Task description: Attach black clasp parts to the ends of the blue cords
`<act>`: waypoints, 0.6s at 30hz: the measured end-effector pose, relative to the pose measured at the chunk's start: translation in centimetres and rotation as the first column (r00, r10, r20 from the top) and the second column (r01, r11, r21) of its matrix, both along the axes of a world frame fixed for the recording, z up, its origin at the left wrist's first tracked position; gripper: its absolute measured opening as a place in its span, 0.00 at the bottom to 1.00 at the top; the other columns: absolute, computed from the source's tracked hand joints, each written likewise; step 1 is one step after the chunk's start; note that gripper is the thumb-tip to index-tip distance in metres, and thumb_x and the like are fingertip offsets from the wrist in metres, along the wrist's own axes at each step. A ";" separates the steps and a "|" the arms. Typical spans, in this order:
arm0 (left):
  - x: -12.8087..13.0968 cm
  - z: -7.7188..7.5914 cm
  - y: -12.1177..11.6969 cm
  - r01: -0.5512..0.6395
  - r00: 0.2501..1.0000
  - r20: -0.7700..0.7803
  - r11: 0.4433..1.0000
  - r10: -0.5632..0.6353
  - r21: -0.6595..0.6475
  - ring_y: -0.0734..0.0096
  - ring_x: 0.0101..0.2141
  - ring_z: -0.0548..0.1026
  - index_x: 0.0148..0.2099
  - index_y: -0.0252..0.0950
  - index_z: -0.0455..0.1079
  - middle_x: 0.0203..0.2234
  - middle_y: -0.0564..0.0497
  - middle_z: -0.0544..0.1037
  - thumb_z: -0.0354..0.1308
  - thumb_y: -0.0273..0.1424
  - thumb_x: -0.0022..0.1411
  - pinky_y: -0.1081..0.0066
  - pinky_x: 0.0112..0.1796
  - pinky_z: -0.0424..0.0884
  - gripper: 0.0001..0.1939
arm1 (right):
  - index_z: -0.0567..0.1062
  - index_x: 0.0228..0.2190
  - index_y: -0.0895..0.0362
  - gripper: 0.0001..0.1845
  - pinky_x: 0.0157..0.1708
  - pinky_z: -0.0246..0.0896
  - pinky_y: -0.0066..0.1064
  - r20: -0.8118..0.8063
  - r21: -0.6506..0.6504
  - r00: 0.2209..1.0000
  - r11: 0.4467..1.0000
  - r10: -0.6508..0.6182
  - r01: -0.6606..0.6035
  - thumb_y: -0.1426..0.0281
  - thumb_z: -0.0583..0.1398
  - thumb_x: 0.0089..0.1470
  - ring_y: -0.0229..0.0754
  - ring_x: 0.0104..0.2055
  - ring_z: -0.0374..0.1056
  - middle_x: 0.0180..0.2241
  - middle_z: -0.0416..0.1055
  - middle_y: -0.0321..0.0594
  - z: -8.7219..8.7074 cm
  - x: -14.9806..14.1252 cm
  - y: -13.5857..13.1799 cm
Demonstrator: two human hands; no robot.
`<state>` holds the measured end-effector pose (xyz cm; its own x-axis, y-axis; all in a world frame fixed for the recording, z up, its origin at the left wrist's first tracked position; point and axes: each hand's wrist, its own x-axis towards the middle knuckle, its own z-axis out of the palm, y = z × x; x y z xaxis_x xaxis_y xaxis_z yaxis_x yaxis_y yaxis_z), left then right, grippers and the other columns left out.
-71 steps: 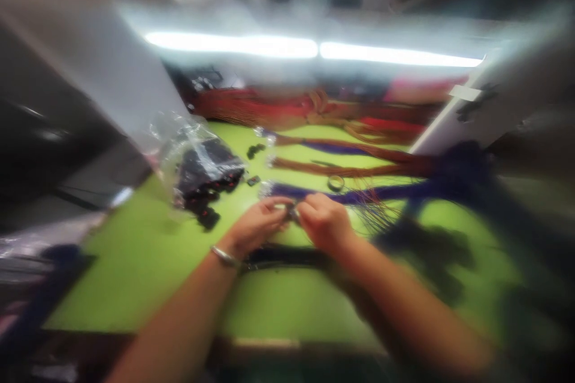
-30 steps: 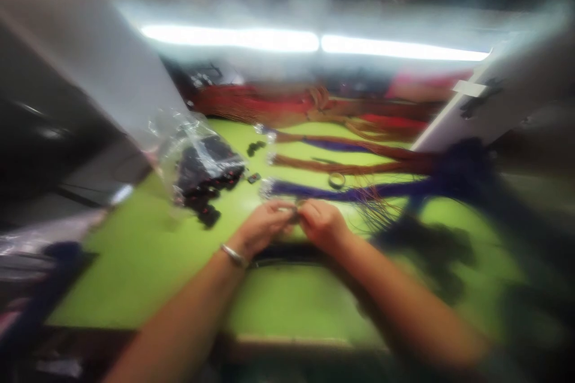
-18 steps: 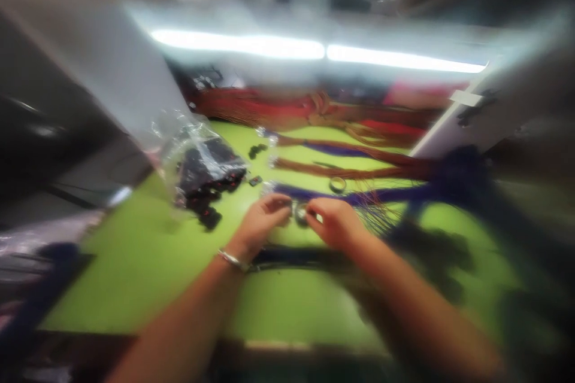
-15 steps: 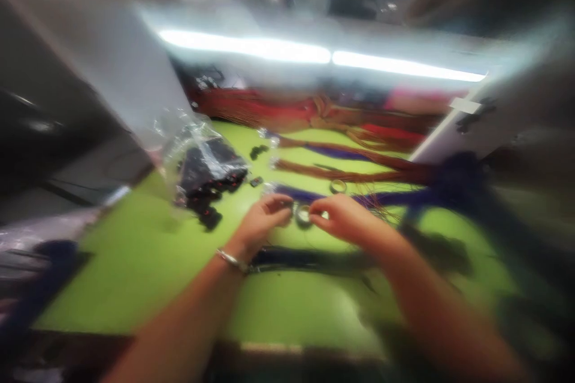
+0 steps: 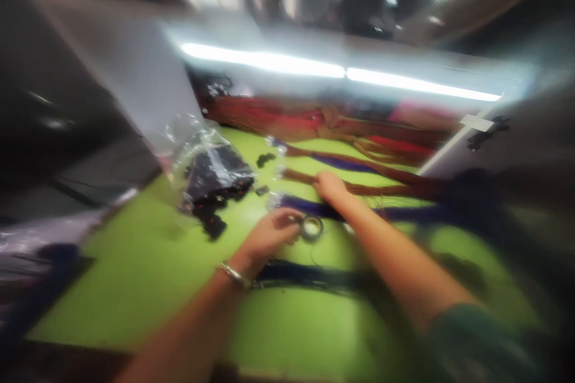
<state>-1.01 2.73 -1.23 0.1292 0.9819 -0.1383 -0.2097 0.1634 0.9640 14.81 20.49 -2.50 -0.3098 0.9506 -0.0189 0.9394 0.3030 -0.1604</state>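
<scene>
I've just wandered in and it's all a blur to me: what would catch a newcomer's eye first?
Probably the two glaring light tubes across the back, above the bright green table. Next, the clear bag of black parts spilling out at left. In the middle, the left hand holds a ring-shaped roll, while the right hand is at a brown wire bundle.

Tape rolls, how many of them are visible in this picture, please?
1: the tape roll is at the fingertips of the left hand. Others may be hidden behind the right forearm.
</scene>
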 end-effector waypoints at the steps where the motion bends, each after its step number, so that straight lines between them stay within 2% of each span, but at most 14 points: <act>1: 0.0 0.0 0.0 -0.002 1.000 0.001 1.000 0.002 -0.004 0.74 0.26 0.71 0.41 0.33 0.71 0.26 0.51 0.73 0.65 0.33 0.48 0.74 0.28 0.65 0.17 | 0.75 0.32 0.61 0.11 0.31 0.56 0.29 -0.003 0.002 1.000 1.000 -0.002 0.002 0.69 0.55 0.52 0.41 0.32 0.66 0.34 0.73 0.49 -0.1 0.0 0.2; 5: -0.1 -0.4 0.1 -0.017 1.000 0.003 0.999 0.017 -0.049 0.74 0.26 0.71 0.42 0.33 0.71 0.26 0.50 0.73 0.65 0.33 0.48 0.74 0.28 0.64 0.18 | 0.75 0.28 0.60 0.11 0.31 0.55 0.28 -0.052 0.035 0.998 0.999 0.019 -0.017 0.67 0.55 0.52 0.40 0.31 0.65 0.30 0.73 0.45 0.5 0.7 0.7; 11: -0.2 -0.3 0.1 -0.034 0.999 0.038 0.997 0.037 -0.067 0.75 0.25 0.71 0.41 0.34 0.71 0.26 0.51 0.73 0.66 0.33 0.47 0.75 0.28 0.64 0.17 | 0.75 0.31 0.61 0.10 0.33 0.55 0.27 -0.170 0.149 0.985 0.989 0.038 -0.013 0.74 0.55 0.49 0.40 0.34 0.66 0.33 0.74 0.45 3.1 1.6 0.4; 14: -0.1 -0.1 0.0 -0.043 0.999 0.029 0.996 0.045 -0.075 0.76 0.25 0.71 0.41 0.33 0.70 0.25 0.52 0.72 0.66 0.33 0.47 0.75 0.28 0.64 0.17 | 0.77 0.30 0.59 0.10 0.34 0.56 0.26 -0.215 0.185 0.972 0.981 0.092 -0.051 0.73 0.55 0.48 0.39 0.34 0.66 0.33 0.75 0.41 4.5 1.1 -0.1; 18: -0.1 0.0 -0.1 -0.049 0.999 0.017 0.995 0.051 -0.081 0.77 0.25 0.71 0.42 0.33 0.70 0.26 0.52 0.73 0.66 0.33 0.48 0.75 0.28 0.64 0.18 | 0.78 0.24 0.58 0.09 0.31 0.57 0.26 -0.328 0.258 0.917 0.955 0.228 -0.145 0.73 0.57 0.47 0.37 0.29 0.66 0.26 0.74 0.39 6.2 -0.4 -1.8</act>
<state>-1.12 2.65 -1.25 0.0836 0.9729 -0.2154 -0.2380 0.2294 0.9438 14.41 18.72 3.72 -0.4291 0.8409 0.3299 0.7576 0.5339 -0.3755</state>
